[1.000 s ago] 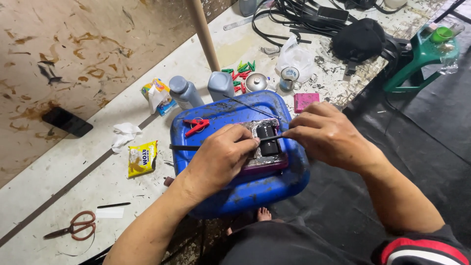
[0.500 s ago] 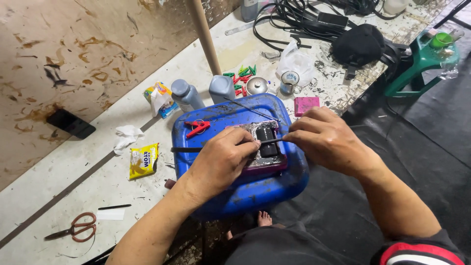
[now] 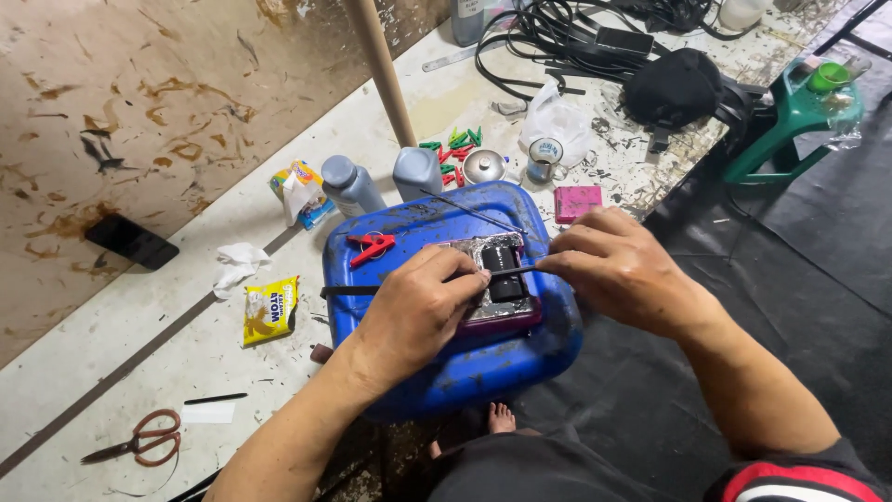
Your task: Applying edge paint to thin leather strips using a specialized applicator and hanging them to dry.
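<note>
Nearest, at six o'clock, a bare foot [image 3: 501,417] peeps out under the blue plastic container [image 3: 446,372] lying flat as a work surface. On its top sits a small device with foil-lined casing [image 3: 497,279], a black block in its middle. The left hand [image 3: 418,311] presses curled fingers down on the device's near side, over a thin black strip [image 3: 348,290] that runs off toward nine o'clock. The right hand [image 3: 618,270] pinches the strip's other end between thumb and forefinger at the device's three o'clock edge. A red clip [image 3: 372,245] lies on the container at ten o'clock.

Open floor [image 3: 139,372] spreads at eight o'clock, with scissors [image 3: 135,442] and a yellow snack packet [image 3: 269,310]. Farther, two grey bottles [image 3: 353,186] stand at twelve o'clock, a pink box [image 3: 578,202] at one o'clock, and a green stool [image 3: 790,121] beyond.
</note>
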